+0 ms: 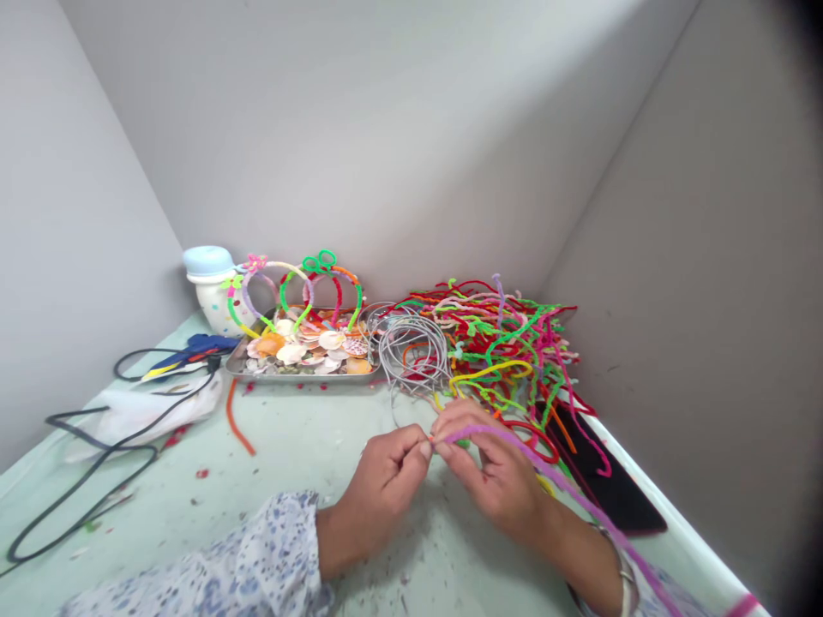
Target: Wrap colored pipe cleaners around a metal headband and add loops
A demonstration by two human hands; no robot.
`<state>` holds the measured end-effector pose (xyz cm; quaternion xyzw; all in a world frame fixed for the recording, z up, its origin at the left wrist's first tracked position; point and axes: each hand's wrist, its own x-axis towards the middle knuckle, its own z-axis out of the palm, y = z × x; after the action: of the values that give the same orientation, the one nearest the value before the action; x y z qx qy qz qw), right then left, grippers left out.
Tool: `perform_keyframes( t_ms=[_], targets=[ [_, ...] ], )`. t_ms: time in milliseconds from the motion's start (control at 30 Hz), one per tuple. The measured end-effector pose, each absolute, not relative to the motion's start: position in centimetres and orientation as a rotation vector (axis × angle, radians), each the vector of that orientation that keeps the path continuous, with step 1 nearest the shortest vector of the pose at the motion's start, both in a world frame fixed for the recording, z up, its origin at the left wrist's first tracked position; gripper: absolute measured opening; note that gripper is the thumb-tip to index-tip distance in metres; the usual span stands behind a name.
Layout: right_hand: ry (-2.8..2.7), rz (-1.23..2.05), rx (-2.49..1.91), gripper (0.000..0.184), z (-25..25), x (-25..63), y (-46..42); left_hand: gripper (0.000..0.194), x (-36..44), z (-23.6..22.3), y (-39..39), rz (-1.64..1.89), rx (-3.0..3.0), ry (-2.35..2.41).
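A long purple pipe cleaner is pinched near its end between the thumb and fingers of my right hand. From there it arcs over that hand and runs down along the right forearm to the lower edge. My left hand is closed, its thumb and forefinger meeting the right fingertips at the pipe cleaner's end. A tiny orange-red spot shows between the two hands. What the left fingers pinch is mostly hidden. Just behind the hands lies a loose coil of grey wire.
Behind, a metal tray holds shells, with several pipe-cleaner headbands standing there. A heap of coloured pipe cleaners and a dark phone-like slab lie right. Left are a white jar, black cable, blue-handled tool and orange strip.
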<state>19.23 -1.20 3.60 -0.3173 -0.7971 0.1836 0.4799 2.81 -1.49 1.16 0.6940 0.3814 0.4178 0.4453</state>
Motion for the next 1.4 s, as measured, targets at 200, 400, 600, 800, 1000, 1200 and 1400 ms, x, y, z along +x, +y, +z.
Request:
perform_keyframes(
  t_ms=[200, 400, 600, 800, 1000, 1200, 1400],
  targets=[
    [-1.988, 0.322, -0.735, 0.012, 3.9, 19.1, -1.3, 0.032, 2.7, 1.1, -1.4, 1.048, 1.699, 0.935],
    [-2.009, 0.183, -0.656, 0.019, 2.9, 19.4, -0.7, 0.032, 2.8, 1.3, -1.3, 1.050, 1.683, 0.933],
    [-2.062, 0.068, -0.565, 0.028, 2.6, 19.7, -0.4, 0.031, 2.8, 1.2, -1.4, 1.059, 1.653, 0.945],
    [-2.072, -0.026, -0.523, 0.030, 2.2, 19.7, -0.1, 0.030, 2.8, 1.2, -1.3, 1.071, 1.623, 0.953],
    [-2.092, -0.094, -0.505, 0.032, 1.8, 19.9, 0.0, 0.030, 2.9, 1.2, -1.2, 1.078, 1.572, 0.963],
    [-2.194, -0.222, -0.480, 0.032, 1.4, 20.7, 0.4, 0.029, 3.0, 1.1, -1.0, 1.095, 1.540, 0.955],
    [-2.193, -0.338, -0.470, 0.027, 2.1, 20.6, 0.4, 0.027, 3.0, 1.1, -0.9, 1.111, 1.481, 0.929]
  ],
)
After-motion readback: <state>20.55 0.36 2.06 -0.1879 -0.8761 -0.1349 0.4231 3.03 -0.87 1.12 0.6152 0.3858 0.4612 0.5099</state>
